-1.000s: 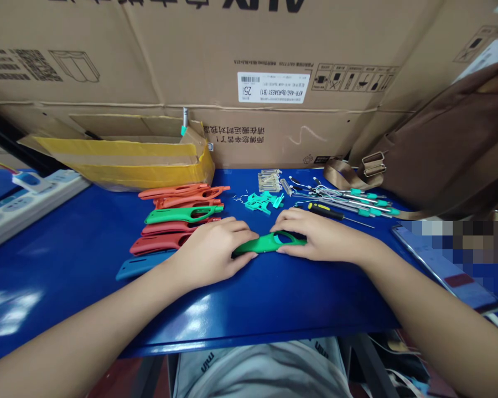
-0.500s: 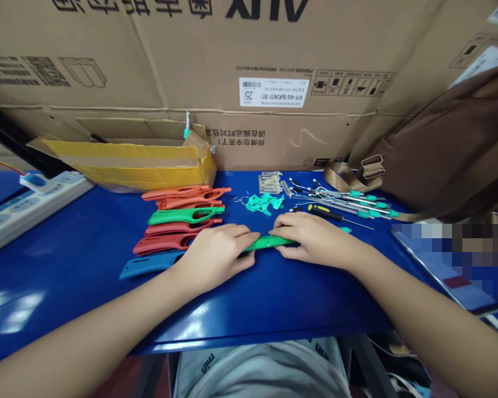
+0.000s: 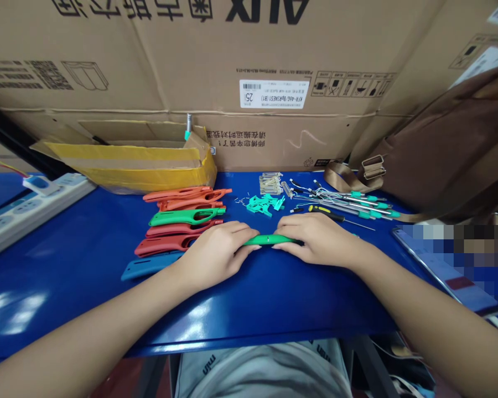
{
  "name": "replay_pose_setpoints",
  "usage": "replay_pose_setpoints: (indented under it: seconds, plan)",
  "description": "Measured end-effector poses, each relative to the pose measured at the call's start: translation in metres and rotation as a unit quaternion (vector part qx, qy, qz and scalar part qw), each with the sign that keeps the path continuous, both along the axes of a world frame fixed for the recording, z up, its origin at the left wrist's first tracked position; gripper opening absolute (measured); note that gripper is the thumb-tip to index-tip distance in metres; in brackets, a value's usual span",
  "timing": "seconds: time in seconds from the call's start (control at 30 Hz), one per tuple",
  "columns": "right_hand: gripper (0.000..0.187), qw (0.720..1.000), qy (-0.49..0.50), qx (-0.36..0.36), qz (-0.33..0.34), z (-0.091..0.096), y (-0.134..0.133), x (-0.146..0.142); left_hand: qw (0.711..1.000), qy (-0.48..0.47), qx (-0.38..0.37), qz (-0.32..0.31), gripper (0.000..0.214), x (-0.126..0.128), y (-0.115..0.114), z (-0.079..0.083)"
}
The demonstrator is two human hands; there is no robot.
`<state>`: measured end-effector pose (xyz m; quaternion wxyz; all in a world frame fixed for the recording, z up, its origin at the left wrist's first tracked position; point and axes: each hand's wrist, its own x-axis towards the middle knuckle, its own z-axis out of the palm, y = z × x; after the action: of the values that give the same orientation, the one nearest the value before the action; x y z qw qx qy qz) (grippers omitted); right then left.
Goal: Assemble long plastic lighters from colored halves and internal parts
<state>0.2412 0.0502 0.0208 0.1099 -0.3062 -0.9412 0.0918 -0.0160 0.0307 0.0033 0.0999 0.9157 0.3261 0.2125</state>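
Both my hands grip a green plastic lighter casing [image 3: 269, 240], held level just above the blue table. My left hand [image 3: 219, 250] is closed on its left end, and my right hand [image 3: 311, 237] on its right end; the fingers cover both ends. Left of my left hand lies a row of casings: a blue one [image 3: 149, 266], red ones [image 3: 161, 245], a green one [image 3: 174, 215] and orange ones [image 3: 176, 193]. Beyond my hands is a pile of small teal plastic parts [image 3: 265, 204], with clear pieces [image 3: 270, 183] behind it.
Metal lighter tubes [image 3: 357, 203] with wires and a black-and-yellow screwdriver [image 3: 334, 214] lie behind my right hand. A yellow-taped box [image 3: 128, 166] stands at the back left, a power strip [image 3: 29, 210] at far left. At right are a phone [image 3: 440, 271] and a brown bag [image 3: 448, 143].
The green casing has turned slightly in my fingers and now lies more level. Both hands keep their hold in nearly the same place.
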Motion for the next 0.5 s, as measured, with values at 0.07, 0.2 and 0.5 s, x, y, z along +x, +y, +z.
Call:
replay_pose_setpoints:
  seconds: [0.07, 0.2, 0.5]
  plan:
    - [0.023, 1.000, -0.007, -0.012, -0.017, 0.004, 0.000, 0.004, 1.000, 0.002, 0.002, 0.000, 0.022, -0.001, 0.002, 0.002]
    - [0.019, 0.998, -0.034, -0.035, -0.041, 0.014, 0.003, 0.013, 1.000, -0.007, 0.007, 0.012, 0.023, -0.005, 0.006, 0.007]
    - [0.027, 0.997, 0.043, -0.050, -0.026, 0.012, 0.007, 0.016, 0.959, -0.156, -0.221, 0.080, 0.026, 0.000, -0.001, 0.015]
